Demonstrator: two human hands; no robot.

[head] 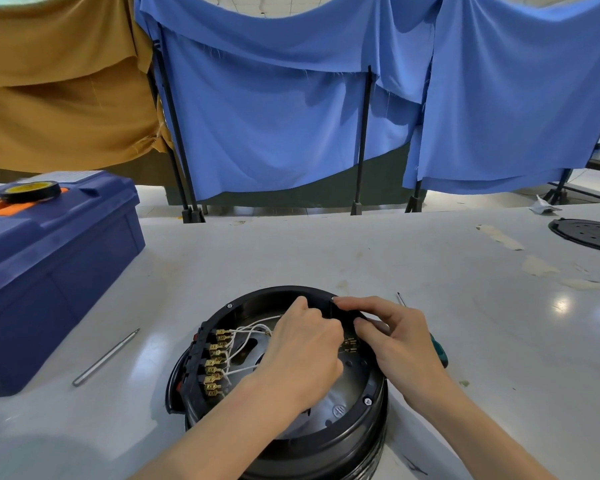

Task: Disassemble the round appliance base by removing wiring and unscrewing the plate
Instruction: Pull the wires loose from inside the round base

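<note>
A round black appliance base (347, 441) lies upside down on the table's near edge. Inside I see a silver metal plate (336, 400), white wires (243, 341) and a row of brass spade terminals (215, 362) on a black block at the left. My left hand (302, 358) reaches into the base with fingers bunched near the far right inside wall; what they pinch is hidden. My right hand (392, 337) rests on the base's right rim, fingers curled over it beside small brass terminals (349, 344).
A blue toolbox (49, 271) with a tape roll (32, 191) stands at the left. A metal bit (106, 356) lies left of the base. A green-handled screwdriver (439, 351) lies behind my right hand. A black round cover (589, 234) sits far right. Blue and tan cloths hang behind.
</note>
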